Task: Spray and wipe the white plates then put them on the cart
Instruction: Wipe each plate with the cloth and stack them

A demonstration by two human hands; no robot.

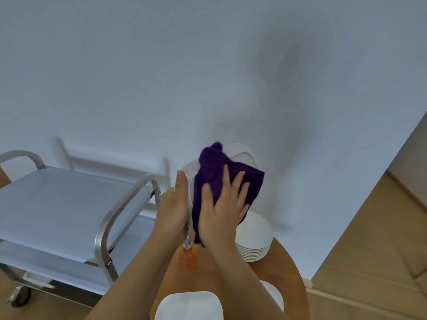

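I held 1 white plate (pixel 242 155) up on edge in front of me, above the round wooden desk (pixel 291 273), its face turned toward my right hand. My left hand (pixel 173 209) gripped its left rim, thumb lying straight along the near edge; the fingers of that hand were behind the plate, so I could not tell how they lay. My right hand (pixel 221 213) pressed a purple cloth (pixel 215 176) flat against the plate's face, fingers (pixel 238 183) spread and straight over the fabric. The cloth covered most of the plate, leaving only the far rim and upper right corner showing.

Below my hands, an orange spray bottle (pixel 188 257) stood on the desk, partly hidden by my wrists. Just to its right sat a stack of white plates (pixel 254 241). Nearer to me lay 1 square white plate (pixel 189 306), and the edge of another dish (pixel 273 294) showed past my right forearm. To the left stood the metal cart (pixel 69 204), its top shelf bare, beside the white wall (pixel 161 77).
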